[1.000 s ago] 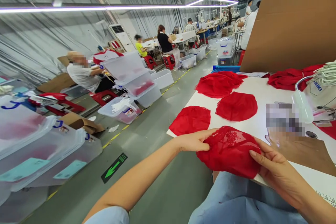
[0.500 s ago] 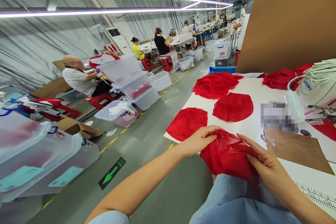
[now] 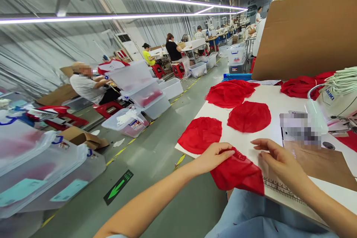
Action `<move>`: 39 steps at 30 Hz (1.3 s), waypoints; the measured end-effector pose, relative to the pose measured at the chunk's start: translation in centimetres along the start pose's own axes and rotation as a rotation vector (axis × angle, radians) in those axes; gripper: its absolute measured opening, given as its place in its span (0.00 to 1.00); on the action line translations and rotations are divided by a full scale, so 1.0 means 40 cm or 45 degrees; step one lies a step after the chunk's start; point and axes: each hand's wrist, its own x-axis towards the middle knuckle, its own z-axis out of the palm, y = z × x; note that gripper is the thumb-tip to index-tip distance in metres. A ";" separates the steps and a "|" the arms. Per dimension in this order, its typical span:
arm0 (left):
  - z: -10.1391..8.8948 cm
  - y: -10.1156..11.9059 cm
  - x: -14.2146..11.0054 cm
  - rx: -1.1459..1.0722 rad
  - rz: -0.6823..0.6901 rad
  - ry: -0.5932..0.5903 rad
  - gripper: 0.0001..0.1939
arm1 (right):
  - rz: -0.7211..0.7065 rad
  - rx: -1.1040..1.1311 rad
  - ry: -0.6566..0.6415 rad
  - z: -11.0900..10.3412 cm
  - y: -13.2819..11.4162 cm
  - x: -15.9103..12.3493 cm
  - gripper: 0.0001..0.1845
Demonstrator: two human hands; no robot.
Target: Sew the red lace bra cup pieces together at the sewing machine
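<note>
A piece of sheer red fabric (image 3: 237,173) hangs over the near edge of the white table, its top edge pinched in my left hand (image 3: 216,158). My right hand (image 3: 277,156) is just to the right of it, apart from the cloth, with fingers spread and nothing in them. Further up the table lie more red pieces: a rounded one (image 3: 200,134) at the left edge, another (image 3: 249,116) near the middle, and a thicker pile (image 3: 231,92) behind them.
At right stands a sewing machine (image 3: 338,93) with pale green cords on top. Brown board (image 3: 318,158) and a printed ruler (image 3: 281,189) lie on the table (image 3: 275,98). A large cardboard sheet (image 3: 309,33) rises behind. Clear plastic bins (image 3: 75,178) line the aisle, where people sit working.
My right hand has let go of the red fabric and moved up and away. The cloth now hangs flatter from my left hand, uncovering the ruler.
</note>
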 end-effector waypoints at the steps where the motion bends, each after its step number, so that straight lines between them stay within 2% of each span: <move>1: 0.001 0.003 -0.001 0.010 0.007 -0.009 0.17 | -0.042 -0.083 0.011 0.000 -0.001 0.027 0.16; 3: 0.005 0.009 -0.003 0.035 0.021 -0.036 0.15 | -0.101 -0.154 0.017 0.011 -0.003 0.083 0.16; 7: 0.013 0.012 -0.002 0.156 0.042 -0.049 0.15 | -0.206 -0.259 -0.016 0.069 -0.001 0.179 0.14; 11: 0.013 0.005 -0.002 0.308 0.116 0.001 0.17 | -0.240 -0.407 -0.041 0.103 0.003 0.207 0.11; 14: 0.016 -0.002 -0.007 0.377 0.155 -0.018 0.15 | -0.240 -0.455 -0.071 0.089 0.003 0.172 0.07; 17: 0.030 -0.006 -0.013 0.466 0.245 0.034 0.14 | -0.212 -0.403 -0.120 0.060 -0.003 0.109 0.13; 21: 0.054 0.010 -0.007 0.526 0.471 0.160 0.12 | -0.163 -0.214 -0.197 0.024 -0.027 0.025 0.19; 24: 0.062 0.050 0.008 0.434 0.561 0.120 0.12 | -0.126 -0.103 -0.172 -0.002 -0.064 -0.019 0.21; 28: 0.059 0.129 0.020 0.370 0.509 0.062 0.15 | -0.103 0.042 -0.083 -0.042 -0.143 -0.045 0.23; 34: 0.066 0.243 0.015 0.570 0.643 0.168 0.14 | -0.204 -0.175 0.113 -0.082 -0.250 -0.043 0.16; 36: 0.068 0.269 0.014 0.538 0.651 0.184 0.15 | -0.241 -0.181 0.103 -0.096 -0.271 -0.041 0.16; 38: 0.061 0.285 0.014 0.403 0.585 0.117 0.19 | -0.267 -0.140 0.080 -0.120 -0.287 -0.042 0.18; 39: 0.053 0.289 0.015 0.297 0.518 0.012 0.22 | -0.276 -0.114 0.090 -0.136 -0.292 -0.044 0.19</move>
